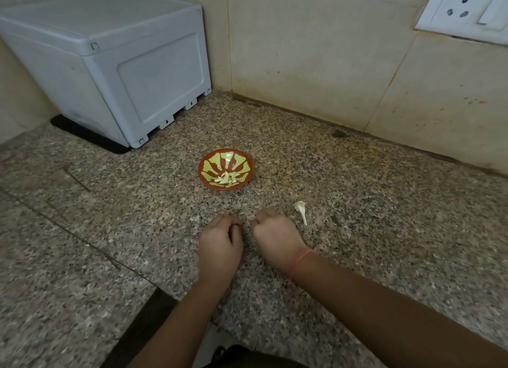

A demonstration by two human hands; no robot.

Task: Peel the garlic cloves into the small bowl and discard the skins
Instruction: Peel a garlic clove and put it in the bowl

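The peeled garlic cloves lie in a pale heap in the near half of the small bowl, a red dish with a yellow-green sunburst pattern; the bowl stands upright on the speckled stone bench, about midway between the back wall and the person's hands, touching neither.

A scrap of garlic skin, white with a thin tail, lies on the bench nearer than the bowl and to its right, just beside the right hand and off to the side of the line from hand to bowl.

Both hands rest knuckles-up on the bench, close together and just short of touching; the left hand has its fingers curled under toward the palm, and the right hand is balled into a fist; the curl hides whether either holds anything, so I cannot tell; a red thread circles the right wrist.

Farther out, a white plastic box stands at the back left on a black mat, well apart from the bowl; the tiled wall runs behind, stained near its foot; a white wall socket with a switch sits high at the right; a small dark mark shows where bench meets wall.
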